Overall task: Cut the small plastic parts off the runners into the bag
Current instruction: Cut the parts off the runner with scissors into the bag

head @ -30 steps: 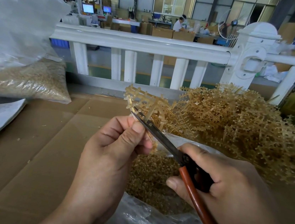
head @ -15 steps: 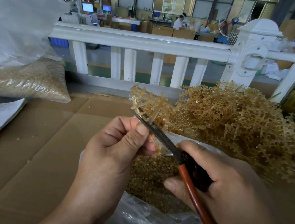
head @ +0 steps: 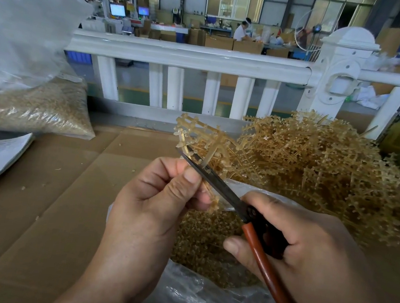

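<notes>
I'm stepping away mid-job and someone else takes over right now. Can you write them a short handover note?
Left hand pinches one runner above the bag.
Right hand grips the scissors, blades against that runner.
Done: many cut parts lie in the open bag under the hands; another filled bag sits far left.
Left: parts on the held runner, then the big pile of runners at right.

- Tan, translucent runner (head: 203, 136) up and tilted over the bag, small parts budding from its branches, left hand (head: 156, 211) pinching its lower end.
- Dark-bladed scissors (head: 215, 181), red-brown handle, in the right hand (head: 307, 252), blades against the lower branches.
- Clear bag (head: 200, 302) open below, cut parts (head: 208, 243) heaped inside.
- Uncut runners (head: 317, 170) piled just behind.
</notes>
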